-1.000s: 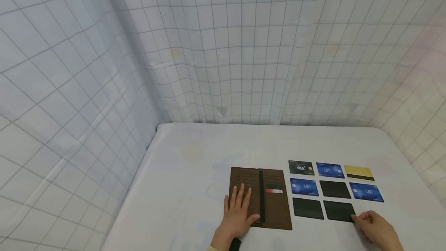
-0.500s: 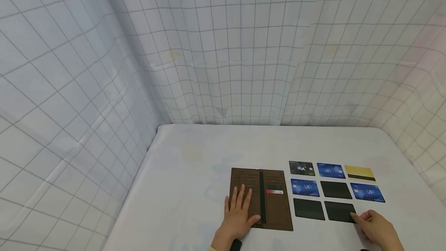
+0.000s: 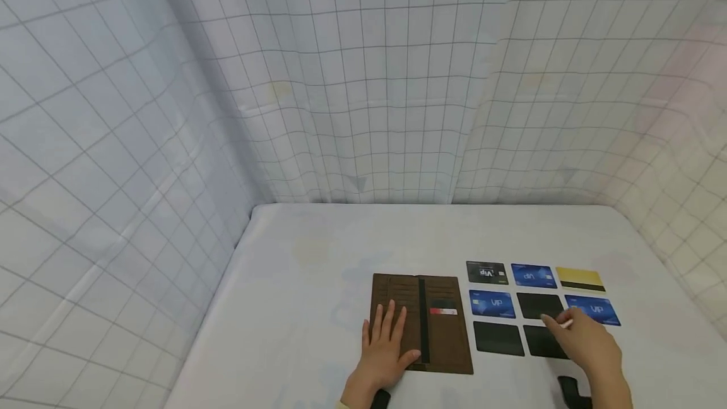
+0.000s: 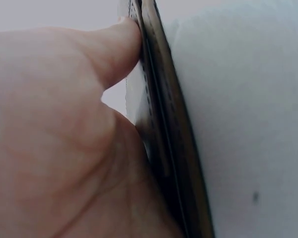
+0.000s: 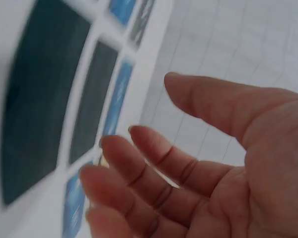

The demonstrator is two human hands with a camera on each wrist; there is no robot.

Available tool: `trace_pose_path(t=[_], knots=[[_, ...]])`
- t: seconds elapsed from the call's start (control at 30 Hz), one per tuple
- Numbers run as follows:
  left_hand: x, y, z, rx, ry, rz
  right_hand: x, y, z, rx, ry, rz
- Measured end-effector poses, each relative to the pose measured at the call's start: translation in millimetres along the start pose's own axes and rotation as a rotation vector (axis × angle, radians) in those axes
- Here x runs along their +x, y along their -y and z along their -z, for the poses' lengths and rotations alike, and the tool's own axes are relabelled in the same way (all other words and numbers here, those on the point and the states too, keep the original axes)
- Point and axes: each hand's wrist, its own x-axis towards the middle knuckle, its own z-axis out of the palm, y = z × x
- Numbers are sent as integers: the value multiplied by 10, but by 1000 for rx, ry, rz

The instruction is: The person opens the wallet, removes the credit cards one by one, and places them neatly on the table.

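My left hand [image 3: 382, 355] rests flat, fingers spread, on the left half of an open brown wallet [image 3: 449, 349]. In the left wrist view the thumb lies against the stitched edge of the wallet [image 4: 181, 134]. Partly tucked into a slot on the wallet's right half is a red-and-white card [image 3: 443, 311]. My right hand [image 3: 591, 339] hovers above two dark cards [image 3: 539, 339], overlapping the lower one in the head view. Its thumb and loosely curled fingers stand apart with nothing between them in the right wrist view [image 5: 188, 163].
Several cards lie in rows right of the wallet: a black VIP card [image 3: 486, 272], blue VIP cards [image 3: 491, 304], a gold card [image 3: 580, 277] and another dark card [image 3: 498, 338]. A white table [image 3: 295, 308] carries everything, with gridded cloth [image 3: 363, 112] hanging behind.
My right hand has left the right corner of the lower dark card and moved up and left over the cards. My left hand stays on the wallet.
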Motion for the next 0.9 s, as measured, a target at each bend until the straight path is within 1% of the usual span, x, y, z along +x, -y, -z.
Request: trace_pose_path(t=[0.1, 0.2, 0.27, 0.37, 0.47, 0.53, 0.63, 0.77, 0.9], knots=[[-10, -16, 32, -38, -7, -17, 65, 238, -5, 21, 6, 171], [-13, -36, 47, -61, -14, -35, 136, 470, -41, 35, 7, 307], [-13, -38, 40, -54, -19, -36, 196, 615, -102, 57, 12, 390], [-22, -38, 38, -29, -11, -27, 285, 818, -220, 100, 58, 509], [-23, -60, 84, -34, 1, -12, 366, 988, -331, 129, 120, 612], [-15, -67, 99, -26, 14, 2, 404, 1077, -386, 130, 161, 646], [-2, -57, 88, 4, 39, 20, 442, 1171, -443, 111, 216, 654], [16, -4, 7, 44, 40, 25, 480, 1231, -495, 58, 266, 619], [36, 36, -46, 33, 6, 10, 517, 1251, -530, 15, 286, 595]])
